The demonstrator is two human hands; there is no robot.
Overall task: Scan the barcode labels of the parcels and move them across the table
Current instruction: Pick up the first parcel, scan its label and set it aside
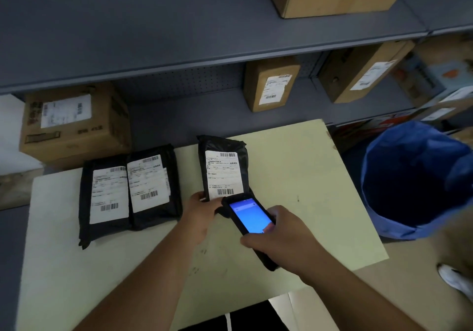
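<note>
Pale and scuffed, the table [294, 167] fills the lower view, standing against grey metal shelving [179, 49] in what looks like a parcel storeroom.

Nearest, the right hand [284, 241] is wrapped firmly around a black handheld scanner [252, 224], fingers closed on its body, blue screen tilted up toward the person so it can be read while the scanner's far end points at the label. That end sits just beside the lower barcode [225, 191] of a black parcel [224, 169] near the middle of the table, so I judge the scan to be the step in hand. The left hand [202, 210] pinches the near left corner of this parcel, thumb on top and fingers apparently beneath (they are hidden), probably to steady the soft bag and keep the label flat for the reader.

Toward the left edge lie two more black parcels [128, 190], side by side and touching, labels up; whether these are done or waiting I cannot tell.

Off the right edge stands a bin with a blue liner [414, 179], apart from the table.

Farther back, a cardboard box [74, 123] sits beyond the far left corner, and smaller cartons [271, 82] rest on the shelves.
</note>
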